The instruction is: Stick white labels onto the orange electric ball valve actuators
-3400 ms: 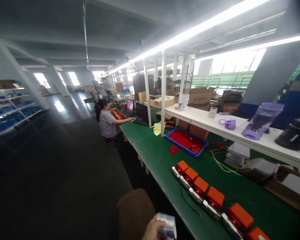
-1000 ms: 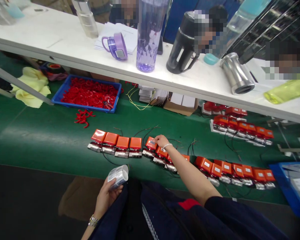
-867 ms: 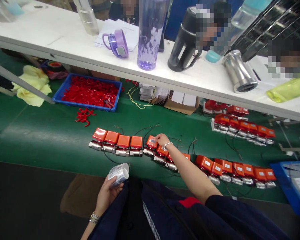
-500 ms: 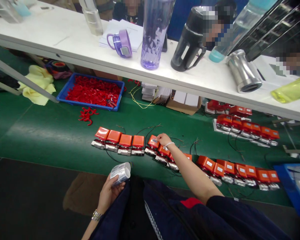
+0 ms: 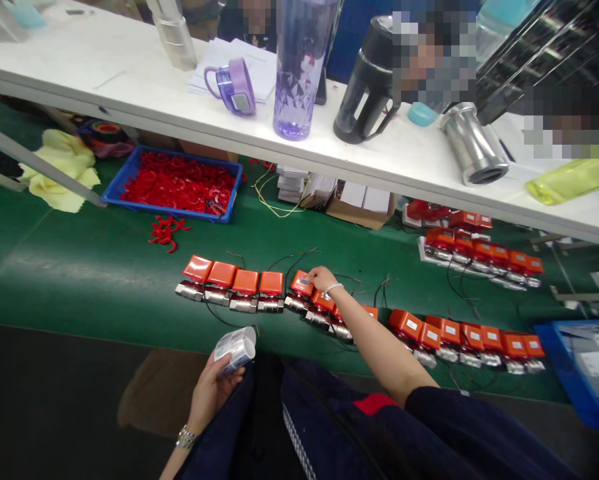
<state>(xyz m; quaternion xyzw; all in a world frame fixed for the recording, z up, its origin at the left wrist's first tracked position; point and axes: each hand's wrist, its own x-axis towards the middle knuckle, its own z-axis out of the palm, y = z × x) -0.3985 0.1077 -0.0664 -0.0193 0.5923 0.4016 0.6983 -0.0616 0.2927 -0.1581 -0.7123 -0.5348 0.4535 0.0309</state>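
My left hand [image 5: 218, 381] grips a roll of printed labels [image 5: 236, 349] in front of the bench edge, its round open end facing right. My right hand [image 5: 322, 279] is closed, its fingertips touching a small label [image 5: 304, 282] on the top of an orange-capped motorized valve [image 5: 300, 287]. To its left stand several like valves [image 5: 246, 283] with plain orange tops and metal bodies. More valves, partly covered by my right forearm, continue to the right; farther along, valves [image 5: 448, 331] carry pale labels on their tops.
A blue tray [image 5: 110, 193] of red clips and a loose clip pile [image 5: 163, 233] lie on the green bench [image 5: 104, 260]. Above is a white shelf [image 5: 259, 133] with bottles and a purple cup lid [image 5: 239, 87]. Right are stacked valves [image 5: 484, 252] and a blue bin [image 5: 554, 347]. People sit beyond.
The view has shifted slightly, so most things appear a little farther left. My right hand stays at the same valve, and my left hand still holds the label roll.
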